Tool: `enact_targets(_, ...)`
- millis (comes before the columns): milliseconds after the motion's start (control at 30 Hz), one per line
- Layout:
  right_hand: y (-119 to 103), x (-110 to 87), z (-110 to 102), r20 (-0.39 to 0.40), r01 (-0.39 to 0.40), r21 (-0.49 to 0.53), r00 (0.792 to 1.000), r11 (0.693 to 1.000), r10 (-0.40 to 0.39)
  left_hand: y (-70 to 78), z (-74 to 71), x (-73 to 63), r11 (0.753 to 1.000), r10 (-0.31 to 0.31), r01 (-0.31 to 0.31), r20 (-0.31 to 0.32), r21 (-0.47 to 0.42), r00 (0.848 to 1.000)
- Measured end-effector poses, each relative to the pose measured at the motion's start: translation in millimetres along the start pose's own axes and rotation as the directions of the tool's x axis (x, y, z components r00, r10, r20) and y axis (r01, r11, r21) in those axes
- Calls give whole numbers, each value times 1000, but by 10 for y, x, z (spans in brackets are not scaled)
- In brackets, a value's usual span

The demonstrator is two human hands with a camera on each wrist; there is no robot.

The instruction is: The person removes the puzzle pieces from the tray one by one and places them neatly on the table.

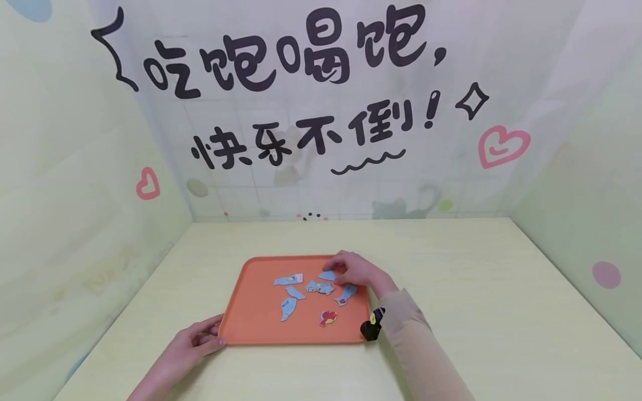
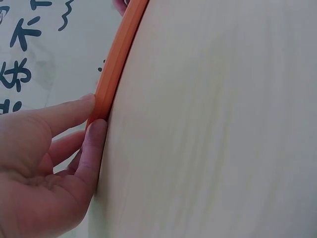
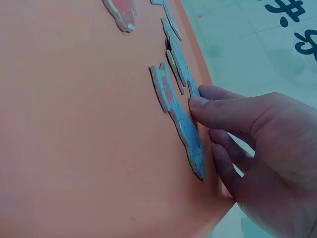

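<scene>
An orange tray [image 1: 256, 323] lies on the table, and my left hand [image 1: 193, 345] grips its near left corner. In the left wrist view, the thumb [image 2: 94, 144] and index finger meet the tray's rim [image 2: 119, 54]. Over the tray's far right part, my right hand [image 1: 357, 270] pinches a light blue puzzle piece [image 1: 327, 275] between thumb and fingers. Close below that hand lies another blue piece [image 1: 347, 294] with a coloured end, seen larger in the right wrist view as a thick flat piece [image 3: 183, 129]. Joined or touching blue pieces [image 1: 319, 287] lie just left of it.
More blue pieces, including a long one [image 1: 288, 279], a small one [image 1: 295, 292] and a curved one [image 1: 288, 308], lie mid-tray. A red piece [image 1: 328, 318] sits near the front. A black device [image 1: 372, 326] is by the right wrist. A printed curtain [image 1: 321, 189] backs the table [image 1: 451, 250].
</scene>
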State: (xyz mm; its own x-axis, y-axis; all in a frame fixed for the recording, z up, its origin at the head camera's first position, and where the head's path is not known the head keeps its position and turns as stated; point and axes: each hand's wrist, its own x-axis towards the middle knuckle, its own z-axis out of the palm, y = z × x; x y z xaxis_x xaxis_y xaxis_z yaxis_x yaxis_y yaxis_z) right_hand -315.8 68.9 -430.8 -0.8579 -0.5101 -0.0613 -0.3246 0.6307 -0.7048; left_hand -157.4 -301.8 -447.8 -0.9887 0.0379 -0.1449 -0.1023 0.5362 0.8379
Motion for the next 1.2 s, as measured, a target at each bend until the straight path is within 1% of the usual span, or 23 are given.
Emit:
enact_targets(67,-17,2,-3,0,0,-7,1000,1000,0,13,-2,7,1000,-3,3,1,3,1000)
enact_targets(167,-45,12,-1,16,15,-49,1000,999,-14,26,-15,16,1000,0,0,10,20,1000)
enact_targets(367,-100,52,0,36,33,-137,999,990,-28,48,-24,35,999,-15,14,36,32,999)
enact_targets(533,-93,89,-14,35,39,-202,999,979,-33,56,-16,40,998,2,-4,37,66,999)
enact_targets(567,-89,93,-18,37,41,-200,999,979,-35,56,-14,38,997,4,-7,37,76,999)
enact_targets(633,-76,91,-27,38,53,-191,998,980,-46,59,-12,43,996,-10,7,34,85,999)
enact_targets(800,-65,58,-75,39,75,-121,997,990,-71,70,-6,41,995,-31,28,36,93,999)
enact_targets(867,-78,42,-112,35,81,-104,996,991,-78,75,-7,36,995,-24,20,42,98,999)
enact_targets(1000,-81,21,-203,13,94,-123,996,988,-93,95,-12,37,995,-40,36,40,95,998)
enact_targets(1100,-44,14,-282,-10,136,-163,990,977,-139,104,-12,48,994,-48,44,39,97,998)
enact_targets(1200,27,9,-358,-22,191,-217,979,957,-200,107,-10,57,995,-53,49,40,92,998)
